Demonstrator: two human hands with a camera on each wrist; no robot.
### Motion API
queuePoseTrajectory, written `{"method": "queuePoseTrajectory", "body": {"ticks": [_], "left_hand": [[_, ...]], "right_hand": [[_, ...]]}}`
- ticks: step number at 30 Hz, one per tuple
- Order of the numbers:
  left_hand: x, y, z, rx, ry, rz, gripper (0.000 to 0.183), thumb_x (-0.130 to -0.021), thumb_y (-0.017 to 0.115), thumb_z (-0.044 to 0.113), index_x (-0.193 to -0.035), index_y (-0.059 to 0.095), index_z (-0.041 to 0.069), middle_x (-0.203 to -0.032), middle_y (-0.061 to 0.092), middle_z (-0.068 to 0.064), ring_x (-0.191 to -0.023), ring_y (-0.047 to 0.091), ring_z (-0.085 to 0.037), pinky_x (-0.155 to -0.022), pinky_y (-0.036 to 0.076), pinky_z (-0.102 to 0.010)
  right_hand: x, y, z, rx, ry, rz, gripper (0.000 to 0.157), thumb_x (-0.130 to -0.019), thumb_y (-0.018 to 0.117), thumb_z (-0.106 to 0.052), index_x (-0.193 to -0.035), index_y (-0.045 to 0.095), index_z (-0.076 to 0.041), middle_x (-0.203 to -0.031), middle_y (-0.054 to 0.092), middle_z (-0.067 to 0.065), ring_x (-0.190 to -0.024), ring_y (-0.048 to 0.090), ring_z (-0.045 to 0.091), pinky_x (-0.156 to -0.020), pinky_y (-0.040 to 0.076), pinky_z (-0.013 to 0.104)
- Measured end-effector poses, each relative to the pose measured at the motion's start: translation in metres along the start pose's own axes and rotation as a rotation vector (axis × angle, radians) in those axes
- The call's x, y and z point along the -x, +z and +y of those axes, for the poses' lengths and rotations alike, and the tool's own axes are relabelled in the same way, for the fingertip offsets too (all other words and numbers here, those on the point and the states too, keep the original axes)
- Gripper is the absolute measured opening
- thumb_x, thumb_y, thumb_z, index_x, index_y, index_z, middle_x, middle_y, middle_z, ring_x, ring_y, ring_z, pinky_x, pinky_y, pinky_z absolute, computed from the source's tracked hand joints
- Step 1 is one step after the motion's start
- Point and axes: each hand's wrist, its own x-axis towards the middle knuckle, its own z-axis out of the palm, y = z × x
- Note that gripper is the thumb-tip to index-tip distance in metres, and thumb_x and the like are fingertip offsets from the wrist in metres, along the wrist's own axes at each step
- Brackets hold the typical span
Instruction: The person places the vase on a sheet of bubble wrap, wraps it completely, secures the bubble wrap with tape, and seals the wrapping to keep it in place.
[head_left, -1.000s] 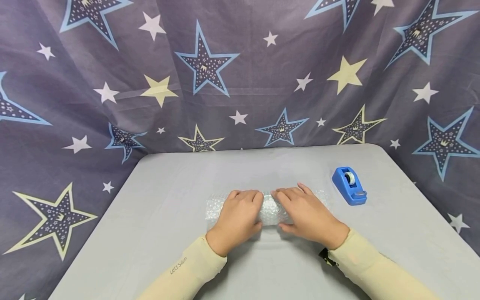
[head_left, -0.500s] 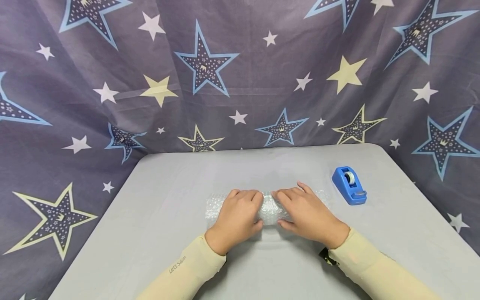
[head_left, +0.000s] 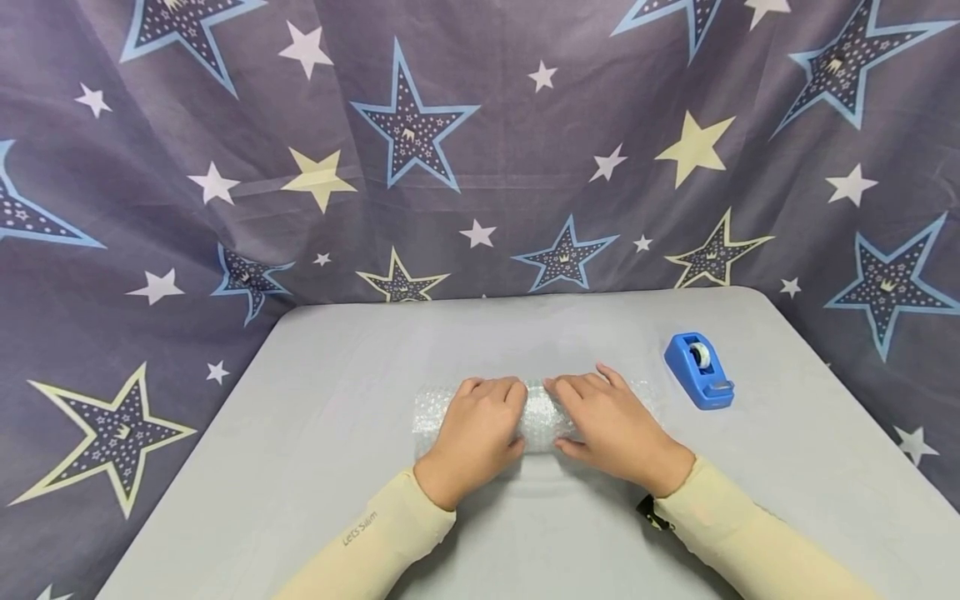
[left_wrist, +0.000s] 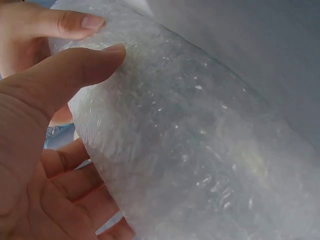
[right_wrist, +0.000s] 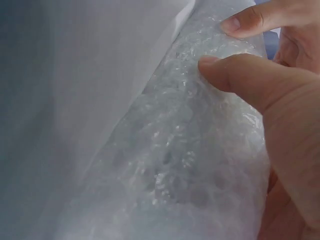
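A roll of clear bubble wrap [head_left: 540, 421] lies crosswise near the middle of the table, its ends reaching out past both hands. My left hand [head_left: 477, 433] grips it left of centre, thumb on the near side and fingers over the far side. On the right of centre, my right hand [head_left: 613, 429] holds it the same way. Both thumbs press the bubbly surface of the bubble wrap [left_wrist: 180, 145] in the left wrist view. The right wrist view shows the right thumb [right_wrist: 235, 75] on the wrap close to the left one. Whatever lies inside the roll is hidden.
A blue tape dispenser [head_left: 699, 372] with a roll of tape stands at the right on the grey-covered table [head_left: 337, 358]. A star-patterned curtain [head_left: 480, 183] hangs behind the table and along both sides.
Both hands keep their hold on the bubble wrap in almost the same place. The roll barely shifts, and the tape dispenser stays where it was.
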Motion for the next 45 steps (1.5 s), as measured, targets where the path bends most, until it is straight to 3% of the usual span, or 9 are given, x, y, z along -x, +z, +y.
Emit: {"method": "queuePoseTrajectory", "body": {"ticks": [6, 15, 28, 38, 45], "left_hand": [[0.001, 0.004, 0.001, -0.028, -0.011, -0.014, 0.057, -0.06, 0.094, 0.026, -0.104, 0.061, 0.01, -0.108, 0.07, -0.003, -0.098, 0.07, -0.023, -0.092, 0.05, -0.045], [-0.001, 0.011, 0.0, -0.067, -0.018, -0.013, 0.058, -0.058, 0.094, 0.024, -0.1, 0.056, 0.013, -0.098, 0.065, 0.0, -0.089, 0.067, -0.022, -0.088, 0.046, -0.043], [0.001, 0.008, -0.001, 0.009, -0.004, 0.03, 0.047, -0.055, 0.078, 0.022, -0.094, 0.053, 0.015, -0.089, 0.064, 0.002, -0.078, 0.063, -0.02, -0.082, 0.042, -0.041], [0.001, -0.013, 0.003, 0.093, 0.014, -0.109, 0.044, -0.057, 0.079, 0.031, -0.086, 0.048, 0.018, -0.072, 0.051, 0.01, -0.062, 0.053, -0.012, -0.073, 0.033, -0.035], [0.001, -0.019, 0.003, 0.117, 0.011, -0.176, 0.042, -0.06, 0.079, 0.031, -0.088, 0.05, 0.018, -0.072, 0.051, 0.01, -0.063, 0.054, -0.012, -0.073, 0.033, -0.034]], "right_hand": [[0.0, 0.002, 0.0, 0.015, 0.013, -0.008, 0.086, -0.073, 0.09, -0.044, -0.143, 0.056, -0.008, -0.132, 0.068, 0.006, -0.12, 0.065, 0.028, -0.111, 0.038, 0.065], [-0.001, 0.005, 0.0, 0.029, 0.005, 0.013, 0.085, -0.071, 0.091, -0.036, -0.142, 0.055, -0.006, -0.127, 0.068, 0.008, -0.115, 0.066, 0.031, -0.111, 0.038, 0.064], [0.0, -0.004, -0.001, -0.002, 0.002, -0.029, 0.083, -0.069, 0.091, -0.041, -0.137, 0.058, -0.008, -0.124, 0.07, 0.008, -0.111, 0.068, 0.029, -0.114, 0.036, 0.063], [0.003, -0.022, 0.0, -0.159, -0.008, -0.144, 0.077, -0.071, 0.088, -0.043, -0.135, 0.059, -0.011, -0.121, 0.072, 0.005, -0.112, 0.069, 0.026, -0.112, 0.037, 0.066], [0.003, -0.026, -0.001, -0.198, -0.018, -0.151, 0.075, -0.072, 0.088, -0.041, -0.134, 0.06, -0.01, -0.118, 0.073, 0.004, -0.109, 0.069, 0.025, -0.108, 0.038, 0.069]]}}
